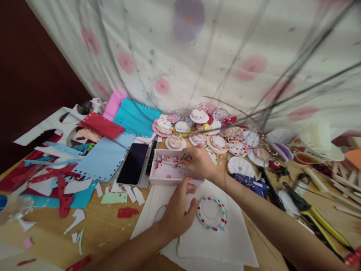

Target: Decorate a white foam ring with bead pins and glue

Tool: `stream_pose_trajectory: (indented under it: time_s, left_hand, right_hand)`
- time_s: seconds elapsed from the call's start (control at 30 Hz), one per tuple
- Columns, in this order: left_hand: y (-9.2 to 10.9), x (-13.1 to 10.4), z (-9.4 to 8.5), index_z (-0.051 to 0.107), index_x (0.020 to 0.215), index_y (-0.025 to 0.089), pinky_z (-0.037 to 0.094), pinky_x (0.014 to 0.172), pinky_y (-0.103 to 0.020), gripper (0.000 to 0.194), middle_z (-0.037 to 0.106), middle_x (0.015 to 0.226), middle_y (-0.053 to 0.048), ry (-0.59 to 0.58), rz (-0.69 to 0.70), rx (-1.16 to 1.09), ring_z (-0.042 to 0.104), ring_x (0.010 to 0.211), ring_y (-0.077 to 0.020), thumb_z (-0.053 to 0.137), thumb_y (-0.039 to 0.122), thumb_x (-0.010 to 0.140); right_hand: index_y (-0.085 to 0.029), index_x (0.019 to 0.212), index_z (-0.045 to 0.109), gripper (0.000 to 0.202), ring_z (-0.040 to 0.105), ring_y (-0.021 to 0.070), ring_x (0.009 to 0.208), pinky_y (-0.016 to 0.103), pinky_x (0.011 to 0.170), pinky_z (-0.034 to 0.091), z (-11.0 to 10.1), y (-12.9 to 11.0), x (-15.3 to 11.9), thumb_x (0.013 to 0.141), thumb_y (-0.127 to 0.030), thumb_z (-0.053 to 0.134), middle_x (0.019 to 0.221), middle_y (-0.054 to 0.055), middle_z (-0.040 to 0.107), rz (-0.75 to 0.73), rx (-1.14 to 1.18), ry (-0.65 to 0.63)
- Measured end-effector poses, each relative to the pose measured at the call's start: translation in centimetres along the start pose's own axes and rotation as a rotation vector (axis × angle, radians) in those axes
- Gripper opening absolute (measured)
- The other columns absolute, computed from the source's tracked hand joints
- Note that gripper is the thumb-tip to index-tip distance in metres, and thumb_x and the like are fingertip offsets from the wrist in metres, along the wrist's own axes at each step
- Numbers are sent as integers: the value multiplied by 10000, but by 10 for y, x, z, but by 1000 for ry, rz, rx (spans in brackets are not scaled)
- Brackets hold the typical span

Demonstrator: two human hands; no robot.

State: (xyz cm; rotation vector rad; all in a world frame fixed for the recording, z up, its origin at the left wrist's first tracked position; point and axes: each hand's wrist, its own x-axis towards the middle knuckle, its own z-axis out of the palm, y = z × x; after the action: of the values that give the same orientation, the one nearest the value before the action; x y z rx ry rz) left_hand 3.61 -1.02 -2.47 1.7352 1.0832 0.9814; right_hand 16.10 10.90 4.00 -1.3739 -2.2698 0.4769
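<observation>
Open pale-pink box (169, 177) at mid-table, with red, white and turquoise beads (162, 161) scattered inside. Over its interior, right hand (200, 160) reaching in from the right; pinched between thumb and fingertips, a small teal item (185, 156), exact type too small to tell. At the near wall, left hand (180, 210) with fingers curled and thumb apart; cannot tell whether gripping the wall or only resting by it. Under the left hand and in front of the box, white paper sheets (214, 246); on these, just right of the left hand, a ring of red, turquoise and white beads (212, 213). Just left of the box, a black pen (151, 156), then a dark-screened smartphone (133, 163). Farther left, light-blue sheet (105, 156) with punched edges, overlapped by a red punched sheet (101, 125); paper scraps (64, 188) strewn nearby on the wooden table (105, 233). Behind and right of the box, bead-trimmed paper discs (218, 142) in clusters. At far right, a tool with yellow-and-black handles (324, 222) and wooden sticks (348, 184). Backdrop: flower-print curtain (126, 62).
</observation>
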Motion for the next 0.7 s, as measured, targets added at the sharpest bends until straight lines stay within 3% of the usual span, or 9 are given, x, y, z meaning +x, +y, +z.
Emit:
stream_pose_trajectory:
  time_s: [0.33,0.43,0.57,0.7]
  left_hand:
    - [-2,0,-1,241,1368,233,458,926,-452,557,571,1105,-96,-21,-4,-6,564,1036,-224,446,107,866]
    - [-2,1,0,248,1363,225,453,928,-460,552,574,1097,-97,-7,3,0,564,1034,-227,450,108,863]
    - [-1,2,0,264,1349,225,451,926,-459,536,584,1084,-91,-9,-15,13,572,1025,-226,449,103,862]
    - [-1,2,0,268,1351,211,451,925,-463,525,585,1095,-100,-8,-20,18,572,1036,-232,448,112,867]
  right_hand:
    - [-225,685,698,50,502,115,490,274,612,373,-40,5,-17,709,-218,742,576,-32,661,57,156,255]
    - [-217,682,696,58,519,122,518,299,684,381,-34,3,-19,708,-193,742,596,-24,675,53,118,240]
    - [-210,726,700,51,564,140,583,353,813,347,-17,0,-14,729,-166,725,652,-3,703,34,40,130]
    - [-206,755,699,49,620,174,676,348,806,322,-4,0,-7,748,-158,699,688,18,710,32,-22,37]
